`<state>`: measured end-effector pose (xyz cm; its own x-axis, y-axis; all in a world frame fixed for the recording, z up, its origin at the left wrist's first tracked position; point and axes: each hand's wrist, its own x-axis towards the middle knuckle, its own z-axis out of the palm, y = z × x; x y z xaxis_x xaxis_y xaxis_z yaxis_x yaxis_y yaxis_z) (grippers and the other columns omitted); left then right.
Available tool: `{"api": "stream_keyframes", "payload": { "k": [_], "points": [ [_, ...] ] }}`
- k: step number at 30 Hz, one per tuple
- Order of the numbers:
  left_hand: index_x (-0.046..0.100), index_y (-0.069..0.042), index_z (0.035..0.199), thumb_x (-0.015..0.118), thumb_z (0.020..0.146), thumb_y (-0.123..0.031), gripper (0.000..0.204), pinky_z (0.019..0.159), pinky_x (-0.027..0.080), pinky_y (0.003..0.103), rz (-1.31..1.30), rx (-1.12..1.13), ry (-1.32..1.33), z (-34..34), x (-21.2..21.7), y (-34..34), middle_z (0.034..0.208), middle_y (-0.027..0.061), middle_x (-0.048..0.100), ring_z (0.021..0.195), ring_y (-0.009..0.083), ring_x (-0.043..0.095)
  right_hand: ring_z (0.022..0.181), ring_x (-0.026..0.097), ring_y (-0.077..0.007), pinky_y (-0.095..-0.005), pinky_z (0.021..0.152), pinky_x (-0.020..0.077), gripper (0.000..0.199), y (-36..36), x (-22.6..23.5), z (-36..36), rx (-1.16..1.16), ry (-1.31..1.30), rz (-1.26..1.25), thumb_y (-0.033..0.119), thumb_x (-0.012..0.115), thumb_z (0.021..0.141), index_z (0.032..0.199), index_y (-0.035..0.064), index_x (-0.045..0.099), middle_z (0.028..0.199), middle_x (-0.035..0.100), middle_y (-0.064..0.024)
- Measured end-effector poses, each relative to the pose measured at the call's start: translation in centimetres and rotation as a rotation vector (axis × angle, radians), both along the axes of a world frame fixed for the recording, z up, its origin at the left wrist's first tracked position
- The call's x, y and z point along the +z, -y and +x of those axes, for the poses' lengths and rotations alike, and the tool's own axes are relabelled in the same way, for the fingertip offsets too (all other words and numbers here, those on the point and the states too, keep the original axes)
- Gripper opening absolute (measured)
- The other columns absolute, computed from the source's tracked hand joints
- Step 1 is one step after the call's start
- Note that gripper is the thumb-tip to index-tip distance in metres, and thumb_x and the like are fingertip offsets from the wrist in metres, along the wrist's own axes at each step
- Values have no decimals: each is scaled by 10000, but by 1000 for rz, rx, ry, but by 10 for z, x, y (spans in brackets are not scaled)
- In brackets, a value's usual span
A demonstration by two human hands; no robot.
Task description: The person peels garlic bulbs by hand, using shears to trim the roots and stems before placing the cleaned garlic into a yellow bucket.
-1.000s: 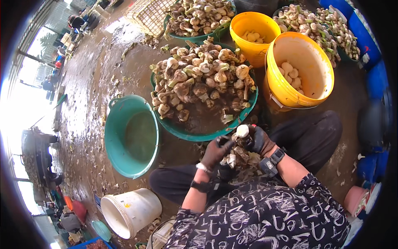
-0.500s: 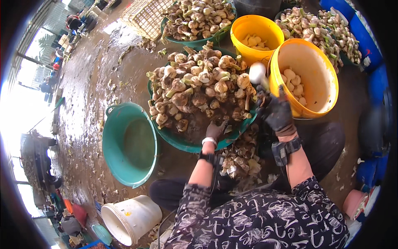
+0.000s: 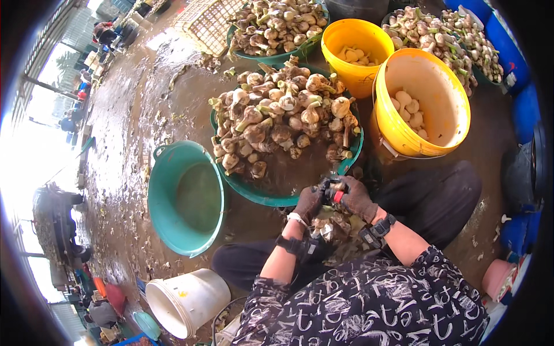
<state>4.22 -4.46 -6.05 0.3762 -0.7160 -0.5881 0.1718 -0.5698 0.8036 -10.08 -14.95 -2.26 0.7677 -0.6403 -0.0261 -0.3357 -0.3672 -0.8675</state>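
Observation:
My hands, in dark gloves, meet just past the near rim of the wide green tub (image 3: 254, 197). With bent fingers my left hand (image 3: 310, 202) closes on what appears to be a garlic bulb (image 3: 341, 185), mostly hidden between both hands. My right hand (image 3: 356, 199) is wrapped round a small tool with a red part (image 3: 338, 196); its working end cannot be made out. Dirty garlic bulbs with cut stems (image 3: 283, 115) are heaped in the tub, leaving its muddy near part bare. Papery peelings (image 3: 332, 229) lie below my hands, between my legs.
Right of the tub stand two yellow buckets, the nearer one (image 3: 456, 109) and the farther one (image 3: 369, 34), each holding peeled pale garlic. An oval green basin (image 3: 158, 202) and a tipped white bucket (image 3: 199, 300) lie left. More garlic heaps (image 3: 277, 26) and a cream crate (image 3: 209, 26) are behind.
My right hand has come back from beside the near yellow bucket, where a blurred white item was by its fingers. My left hand has left the tub's inside, drawing toward me to meet it.

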Motion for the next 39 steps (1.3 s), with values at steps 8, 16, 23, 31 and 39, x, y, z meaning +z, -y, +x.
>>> {"api": "stream_keyframes", "payload": {
  "k": [8, 16, 23, 31, 39],
  "points": [
    [599, -13, 1144, 721, 787, -127, 394, 771, 473, 240, -343, 44, 182, -39, 75, -23, 956, 55, 620, 850, 84, 553, 696, 533, -79, -270, 619, 461, 179, -4, 6, -19, -111, 75, 578, 154, 581, 877, 914, -3, 658, 771, 638, -4],
    [618, 8, 1082, 762, 749, -156, 397, 799, 480, 271, -382, -110, 159, -51, 90, -26, 993, 55, 657, 882, 109, 588, 680, 523, -113, -318, 635, 447, 233, 0, 39, -40, 206, -52, 419, 210, 545, 895, 887, 2, 649, 749, 626, -27],
    [583, 11, 1105, 747, 766, -143, 407, 824, 486, 271, -374, 116, -313, -51, 75, -33, 1006, 51, 632, 877, 120, 586, 683, 540, -105, -257, 632, 449, 283, -4, 74, -53, 104, 30, 926, 274, 529, 914, 947, 4, 609, 788, 610, -31],
    [590, -42, 1133, 773, 720, -87, 454, 843, 465, 257, -526, 50, 483, -72, 85, -25, 1031, 54, 642, 911, 130, 598, 629, 488, -61, -212, 559, 400, 356, -13, 66, -51, -12, 156, 1150, 408, 530, 919, 982, 64, 601, 738, 568, 38],
    [629, -29, 1069, 652, 833, -101, 247, 711, 501, 278, -244, -54, 499, -60, 53, -38, 927, 79, 673, 769, 167, 632, 757, 505, -52, -230, 642, 425, 282, -4, 34, -54, 201, -35, 772, 231, 668, 827, 1024, 40, 603, 851, 580, 13]
  ]
}}
